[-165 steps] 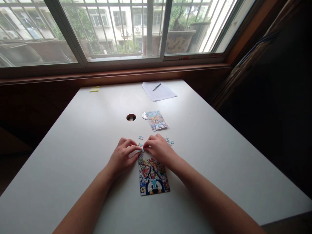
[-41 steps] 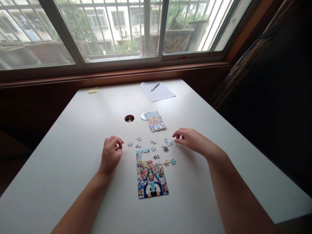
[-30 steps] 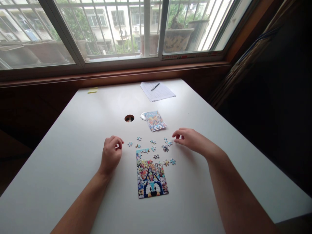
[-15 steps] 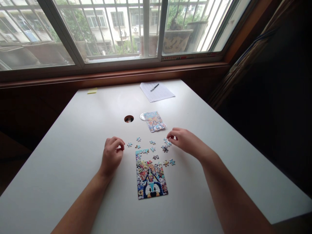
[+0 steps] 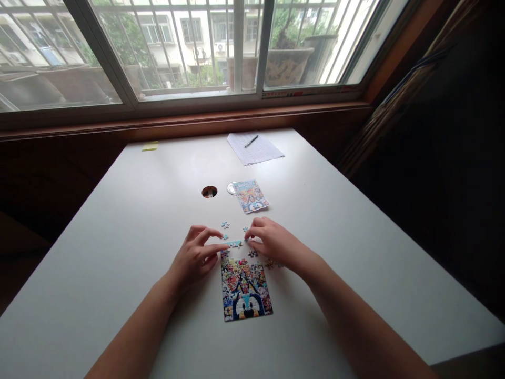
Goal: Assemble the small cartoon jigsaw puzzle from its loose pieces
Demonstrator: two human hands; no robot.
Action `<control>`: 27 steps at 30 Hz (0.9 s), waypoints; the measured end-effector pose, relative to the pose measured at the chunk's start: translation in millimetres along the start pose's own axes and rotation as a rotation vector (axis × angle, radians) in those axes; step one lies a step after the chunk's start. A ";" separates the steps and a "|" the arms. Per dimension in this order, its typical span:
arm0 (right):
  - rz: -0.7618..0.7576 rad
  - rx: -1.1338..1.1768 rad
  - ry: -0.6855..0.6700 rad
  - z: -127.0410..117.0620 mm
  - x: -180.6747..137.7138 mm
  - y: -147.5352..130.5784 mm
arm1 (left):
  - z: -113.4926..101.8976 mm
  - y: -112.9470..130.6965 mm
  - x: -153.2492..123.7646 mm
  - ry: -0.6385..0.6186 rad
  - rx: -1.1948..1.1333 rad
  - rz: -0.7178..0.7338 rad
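Head view: part-built jigsaw puzzle (image 5: pixel 246 289) lies on white table (image 5: pixel 98 263), between side edges. Left hand (image 5: pixel 198 251) loosely spread, fingertips at puzzle's top-left corner; right hand (image 5: pixel 270 239) curled at top edge, grip unclear. Picture sheet (image 5: pixel 251 196) beyond; pen (image 5: pixel 251 141) on paper (image 5: pixel 265 153) by far edge.

We look through one camera, worn on the person's head, which faces forward and down over the white table (image 5: pixel 118 210). From above and behind, we see the left hand (image 5: pixel 197 252) and the right hand (image 5: pixel 270 239) at middle distance, just below the centre of our view, while both forearms (image 5: pixel 142 316) run in from the bottom edge, nearest to us. The printed sheet (image 5: pixel 251 196) lies almost at our centre, and the window (image 5: pixel 189 47), farther off, fills the top.
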State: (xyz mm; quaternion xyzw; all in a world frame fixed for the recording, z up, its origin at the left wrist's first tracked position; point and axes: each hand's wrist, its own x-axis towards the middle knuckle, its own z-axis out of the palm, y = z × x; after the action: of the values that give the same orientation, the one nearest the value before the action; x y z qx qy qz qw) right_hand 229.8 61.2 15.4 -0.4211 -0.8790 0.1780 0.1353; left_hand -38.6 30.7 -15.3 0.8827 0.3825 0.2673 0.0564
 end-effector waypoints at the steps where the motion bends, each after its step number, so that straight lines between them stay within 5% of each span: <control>1: -0.004 -0.003 -0.002 1.2 0.5 -1.3 | 0.1 0.0 0.0 -0.010 0.011 0.006; 27: 0.158 -0.018 0.021 23.8 8.3 -30.2 | 4.3 1.1 -2.0 -0.102 0.079 0.007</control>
State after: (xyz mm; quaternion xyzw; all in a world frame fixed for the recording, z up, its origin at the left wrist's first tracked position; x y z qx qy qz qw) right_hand 194.6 45.4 7.6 -0.4924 -0.8430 0.1759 0.1264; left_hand -36.9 29.0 -19.5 0.8981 0.3862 0.2066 0.0400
